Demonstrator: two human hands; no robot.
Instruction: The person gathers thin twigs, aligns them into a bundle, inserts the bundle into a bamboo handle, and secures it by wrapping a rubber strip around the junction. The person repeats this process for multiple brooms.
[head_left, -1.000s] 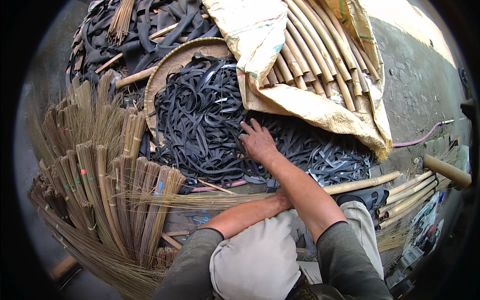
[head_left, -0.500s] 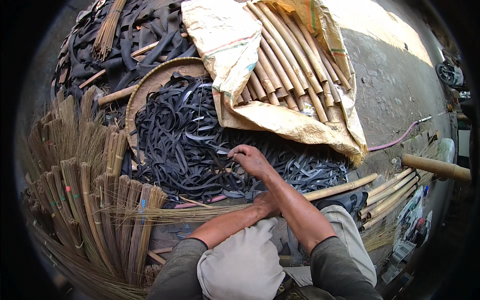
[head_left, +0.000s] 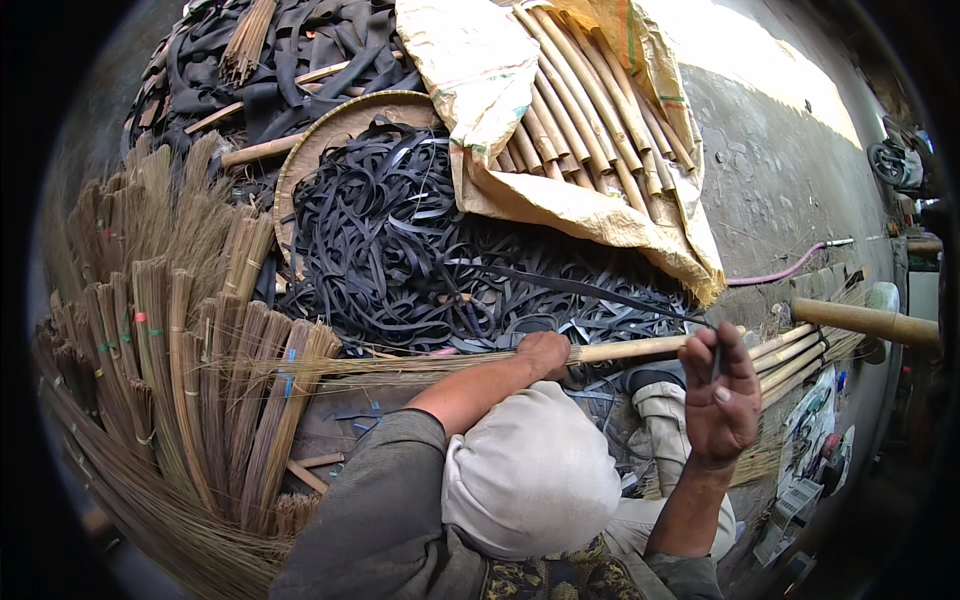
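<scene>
My left hand [head_left: 543, 350] is closed round a broom at the joint between its bamboo handle [head_left: 632, 348] and its long thin bristles [head_left: 430, 368]. The handle runs off to the right and the bristles trail to the left. Raised on the right, palm up, my right hand [head_left: 722, 405] pinches one end of a black rubber strip [head_left: 592, 289]. That strip stretches left across the heap of cut rubber strips [head_left: 370, 225], its far end lying among them. The heap partly fills a round woven tray [head_left: 310, 150].
Bundled bristles [head_left: 180, 370] stand thickly at the left. A sack [head_left: 590, 225] holding bamboo poles [head_left: 590, 90] lies beyond the heap. Wider rubber pieces [head_left: 300, 55] are piled far left. More bamboo-handled brooms [head_left: 785, 362], a thick bamboo post [head_left: 865, 325] and a pink hose [head_left: 780, 272] are at right.
My right hand has swung from above the heap to the right, drawing a rubber strip out with it. My left hand still grips the broom. The whole view has shifted a little.
</scene>
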